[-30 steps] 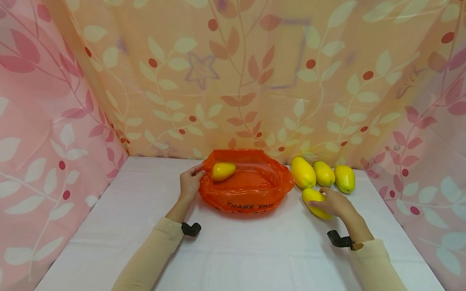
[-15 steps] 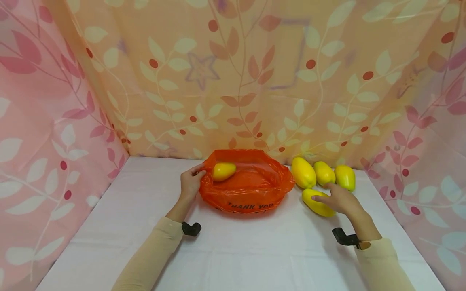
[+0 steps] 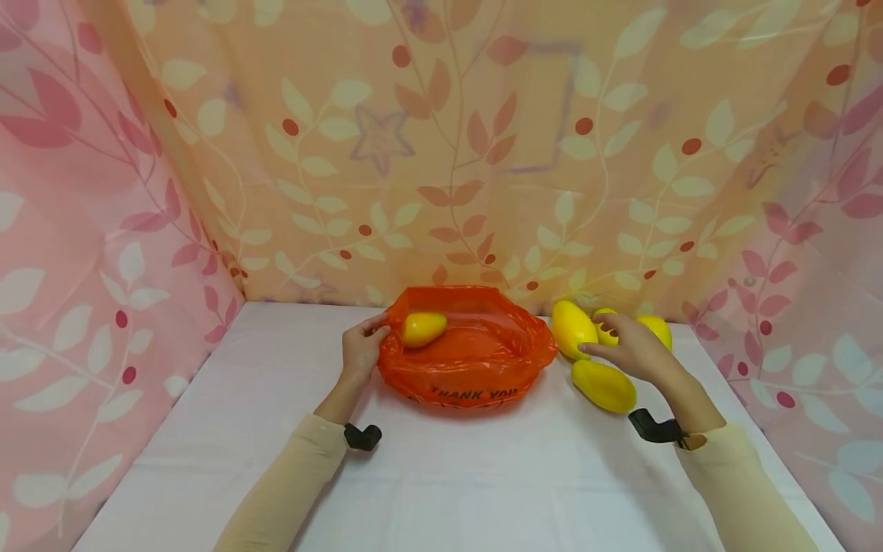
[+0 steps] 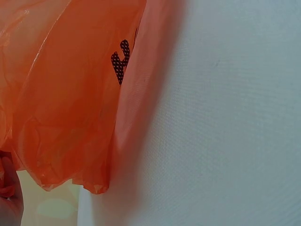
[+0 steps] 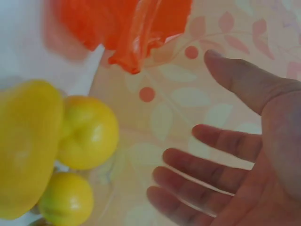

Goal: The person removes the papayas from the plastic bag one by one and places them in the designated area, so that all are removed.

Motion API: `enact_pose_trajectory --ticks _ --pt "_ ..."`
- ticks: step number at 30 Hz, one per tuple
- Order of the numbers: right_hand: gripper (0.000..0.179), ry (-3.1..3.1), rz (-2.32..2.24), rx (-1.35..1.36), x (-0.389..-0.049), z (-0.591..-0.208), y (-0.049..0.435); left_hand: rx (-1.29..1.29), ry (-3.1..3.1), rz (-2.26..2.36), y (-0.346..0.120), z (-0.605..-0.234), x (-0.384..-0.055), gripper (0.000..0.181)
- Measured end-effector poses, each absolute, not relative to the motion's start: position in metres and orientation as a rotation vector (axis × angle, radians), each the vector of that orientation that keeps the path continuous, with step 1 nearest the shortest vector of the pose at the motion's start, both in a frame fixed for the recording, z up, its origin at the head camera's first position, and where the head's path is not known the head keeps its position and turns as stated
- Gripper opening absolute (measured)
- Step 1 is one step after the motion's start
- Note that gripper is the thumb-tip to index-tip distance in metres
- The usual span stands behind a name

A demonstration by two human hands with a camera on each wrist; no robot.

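An orange plastic bag (image 3: 476, 376) printed "THANK YOU" lies mouth up, with one yellow mango (image 3: 424, 330) inside at its left. My left hand (image 3: 361, 351) pinches the bag's left rim; only part of that hand (image 4: 13, 193) shows in the left wrist view. Over the mangoes at the right hovers my right hand (image 3: 638, 349), its fingers (image 5: 207, 172) spread and nothing in them. Closest to its fingertips are the back-left mango (image 3: 572, 328) and the middle mango (image 3: 607, 330), partly covered by the hand. A front mango (image 3: 603, 386) lies below the hand.
Another mango (image 3: 658, 330) lies at the back right, half hidden behind the right hand. A white cloth covers the table (image 3: 469, 475). Leaf-patterned curtains (image 3: 455, 153) stand along the back and both sides.
My right hand has let go of the front mango and risen toward the back mangoes. The left hand stays at the bag's rim.
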State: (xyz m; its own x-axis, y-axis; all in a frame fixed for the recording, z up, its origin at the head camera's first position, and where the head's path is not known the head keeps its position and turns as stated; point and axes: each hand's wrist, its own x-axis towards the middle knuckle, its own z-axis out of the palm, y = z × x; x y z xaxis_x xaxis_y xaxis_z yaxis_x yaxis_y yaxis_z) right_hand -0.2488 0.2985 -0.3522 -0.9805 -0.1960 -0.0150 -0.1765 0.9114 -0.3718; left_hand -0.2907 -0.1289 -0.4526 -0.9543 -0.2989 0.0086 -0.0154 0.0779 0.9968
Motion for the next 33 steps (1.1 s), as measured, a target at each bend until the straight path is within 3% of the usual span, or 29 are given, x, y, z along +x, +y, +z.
enact_pose_trajectory --ticks 18,24,33 --pt "0.069 3.047 -0.710 -0.531 -0.273 -0.319 0.244 0.330 -2.128 -2.001 -0.128 -0.451 -0.289 0.030" --pt "0.057 3.015 -0.790 -0.658 -0.285 -0.319 0.222 0.313 -2.121 -1.996 -0.128 -0.452 -0.291 0.030" --pt "0.056 2.964 -0.838 -0.757 -0.299 -0.324 0.192 0.325 -2.130 -2.002 -0.128 -0.451 -0.291 0.030"
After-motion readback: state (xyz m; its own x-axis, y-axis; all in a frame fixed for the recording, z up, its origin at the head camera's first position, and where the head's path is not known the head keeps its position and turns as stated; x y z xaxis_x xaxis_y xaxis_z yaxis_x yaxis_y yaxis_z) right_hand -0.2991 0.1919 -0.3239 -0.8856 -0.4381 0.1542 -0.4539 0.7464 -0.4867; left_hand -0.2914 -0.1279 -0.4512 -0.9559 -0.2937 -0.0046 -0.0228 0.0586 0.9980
